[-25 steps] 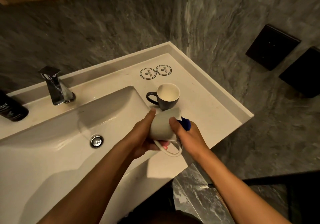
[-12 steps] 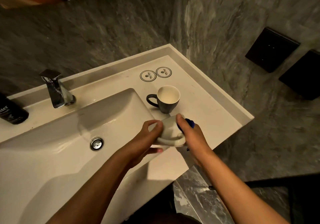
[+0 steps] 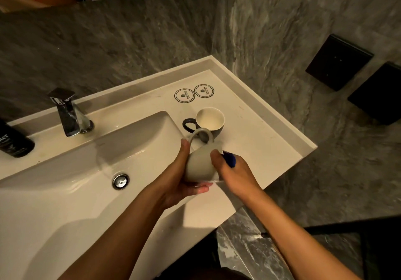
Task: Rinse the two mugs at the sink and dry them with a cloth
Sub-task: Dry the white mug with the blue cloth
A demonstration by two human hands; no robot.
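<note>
The dark mug (image 3: 211, 121) stands upright right of the sink basin (image 3: 91, 171), its pale inside showing nothing. Nearer, by the basin's right edge, the left hand (image 3: 180, 177) cups the white mug (image 3: 200, 164), handle up; the right hand (image 3: 233, 174) presses a blue-and-white cloth (image 3: 229, 159) against it

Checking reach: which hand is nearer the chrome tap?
Left. The left hand grips the white mug on the side towards the chrome tap; the right hand is beyond the mug.
</note>
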